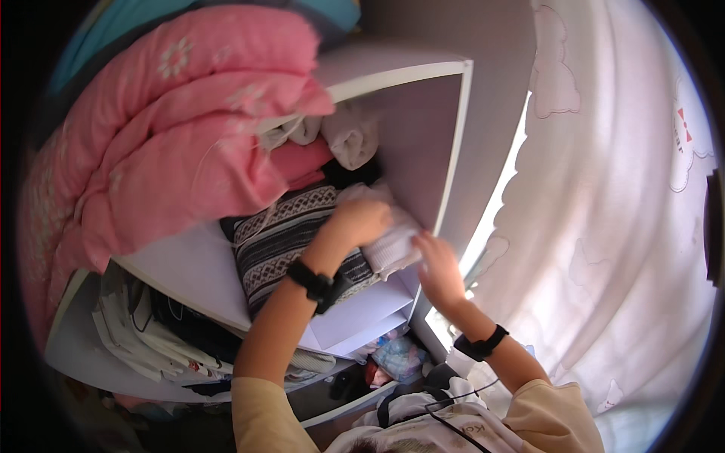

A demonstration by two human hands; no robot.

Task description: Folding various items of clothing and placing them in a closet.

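Note:
A folded whitish ribbed garment lies on the wardrobe shelf, on the right side of a folded black-and-white patterned knit. My left hand reaches over the knit and rests on the top of the garment, its fingers curled and partly hidden. At the garment's right edge, my right hand has its thumb and fingers closed on the cloth, slightly blurred. Behind them sit a rolled white cloth and a folded pink cloth. Each wrist wears a black band.
A thick pink flowered quilt bulges over the left of the shelf. The white-edged wardrobe side panel rises close by my right hand. Hanging clothes and lower compartments lie below. A pale curtain covers the right.

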